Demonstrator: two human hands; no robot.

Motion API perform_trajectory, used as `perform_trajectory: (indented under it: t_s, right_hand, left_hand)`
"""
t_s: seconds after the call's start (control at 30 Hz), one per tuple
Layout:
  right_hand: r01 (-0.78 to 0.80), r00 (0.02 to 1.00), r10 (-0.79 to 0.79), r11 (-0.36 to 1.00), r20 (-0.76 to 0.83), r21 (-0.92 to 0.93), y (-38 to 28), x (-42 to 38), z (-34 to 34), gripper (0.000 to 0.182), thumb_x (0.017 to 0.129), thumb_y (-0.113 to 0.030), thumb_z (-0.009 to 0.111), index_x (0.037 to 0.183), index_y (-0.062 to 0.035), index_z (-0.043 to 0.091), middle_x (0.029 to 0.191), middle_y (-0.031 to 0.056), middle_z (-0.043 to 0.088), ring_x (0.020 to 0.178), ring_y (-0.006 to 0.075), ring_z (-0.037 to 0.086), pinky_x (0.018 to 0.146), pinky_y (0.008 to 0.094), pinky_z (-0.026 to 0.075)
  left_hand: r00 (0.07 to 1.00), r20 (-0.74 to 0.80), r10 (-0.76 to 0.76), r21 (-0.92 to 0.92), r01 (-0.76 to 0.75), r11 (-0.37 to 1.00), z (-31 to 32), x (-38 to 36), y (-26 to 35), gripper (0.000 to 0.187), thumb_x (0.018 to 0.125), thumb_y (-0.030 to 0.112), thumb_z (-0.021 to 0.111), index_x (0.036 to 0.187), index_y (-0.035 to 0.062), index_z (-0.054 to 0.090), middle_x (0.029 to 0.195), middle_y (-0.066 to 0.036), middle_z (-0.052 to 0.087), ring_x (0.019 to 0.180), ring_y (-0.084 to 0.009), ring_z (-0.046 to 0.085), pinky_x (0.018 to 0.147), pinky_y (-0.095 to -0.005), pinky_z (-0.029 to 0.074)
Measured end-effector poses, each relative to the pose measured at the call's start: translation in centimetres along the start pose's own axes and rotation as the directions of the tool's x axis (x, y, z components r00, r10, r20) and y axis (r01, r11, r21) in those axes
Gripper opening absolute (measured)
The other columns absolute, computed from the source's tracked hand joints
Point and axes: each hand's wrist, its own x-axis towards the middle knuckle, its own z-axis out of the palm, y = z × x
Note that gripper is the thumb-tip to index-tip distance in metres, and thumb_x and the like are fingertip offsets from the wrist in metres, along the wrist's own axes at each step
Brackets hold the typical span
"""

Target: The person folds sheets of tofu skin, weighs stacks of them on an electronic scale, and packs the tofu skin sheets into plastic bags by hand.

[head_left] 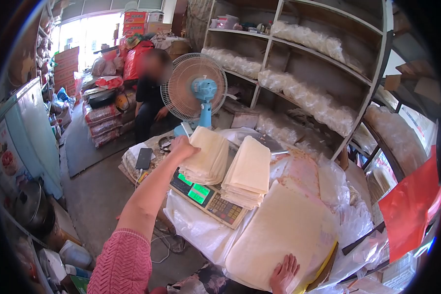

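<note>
Two stacks of thin, cream-coloured folded sheets rest on a digital scale with green lit displays (199, 193). My left hand (182, 148) grips the upper left edge of the left stack of folded sheets (207, 159), its fingertips partly hidden. Beside it, the right stack of folded sheets (247, 169) lies slightly tilted, touched by neither hand. Nearer to me, a broad pile of flat cream sheets (284, 230) covers the front of the table. My right hand (285, 273) lies on the near edge of that pile with fingers stretched out, holding nothing.
A blue fan (204, 90) stands behind the scale, and a person (152, 93) sits to its left. A phone (143, 158) with a white cable lies at the table's left edge. Shelves (323, 73) hold plastic-wrapped bundles. A red sheet (409, 206) hangs at right.
</note>
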Motion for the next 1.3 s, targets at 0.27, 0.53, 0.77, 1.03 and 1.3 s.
perform_trajectory:
  t_s: [0.27,0.53,0.77,1.03,1.3]
  right_hand:
    - [0.0,1.0,0.0,1.0,0.014,0.007,-0.2,0.0,-0.3,0.047,0.083,-0.019,0.049,0.126,-0.001,0.045,0.134,0.0185,0.042,0.126,0.0368,0.035,0.106,0.0546,0.018]
    - [-0.006,1.0,0.006,1.0,0.003,0.003,-0.2,0.1,-0.2,0.047,0.082,-0.018,0.049,0.126,-0.001,0.045,0.134,0.0185,0.043,0.126,0.0363,0.036,0.106,0.0541,0.018]
    - [0.029,0.999,-0.029,1.0,-0.036,-0.006,0.0,0.0,-0.1,0.047,0.083,-0.018,0.049,0.126,-0.0016,0.045,0.133,0.0179,0.044,0.125,0.0362,0.037,0.106,0.0538,0.019]
    - [0.013,0.999,-0.013,1.0,-0.031,0.006,-0.5,0.1,-0.5,0.046,0.083,-0.018,0.049,0.126,-0.002,0.045,0.134,0.0176,0.043,0.125,0.0361,0.037,0.106,0.054,0.019]
    - [0.019,0.999,-0.02,1.0,-0.04,-0.023,0.5,-0.2,0.2,0.045,0.083,-0.019,0.049,0.125,-0.0019,0.046,0.133,0.0179,0.043,0.126,0.0359,0.037,0.106,0.0545,0.02]
  left_hand:
    - [0.995,-0.064,0.076,0.098,-0.07,0.993,0.5,-0.3,0.2,0.063,0.064,0.042,0.078,0.102,-0.0051,0.06,0.111,-0.02,0.058,0.109,-0.0324,0.052,0.091,-0.0388,0.043]
    - [0.994,-0.009,0.108,-0.035,-0.108,0.994,-0.2,0.5,0.2,0.064,0.059,0.034,0.081,0.102,-0.0079,0.058,0.109,-0.024,0.06,0.1,-0.0315,0.06,0.084,-0.0383,0.049]
    - [0.804,-0.216,0.554,0.294,-0.487,0.822,0.8,-3.8,3.4,0.041,0.07,0.002,0.066,0.103,-0.0032,0.043,0.094,-0.021,0.058,0.081,-0.0346,0.062,0.066,-0.0434,0.052]
    - [0.717,-0.56,0.415,-0.212,-0.608,0.765,-5.7,-2.7,7.7,0.07,0.073,0.005,0.065,0.134,0.0013,0.031,0.118,-0.024,0.054,0.103,-0.0394,0.056,0.088,-0.0413,0.046]
    - [0.891,0.096,0.443,-0.899,-0.113,0.423,4.3,-4.0,12.7,0.056,0.066,0.01,0.074,0.118,-0.0003,0.054,0.105,-0.014,0.064,0.096,-0.0227,0.062,0.083,-0.0326,0.048]
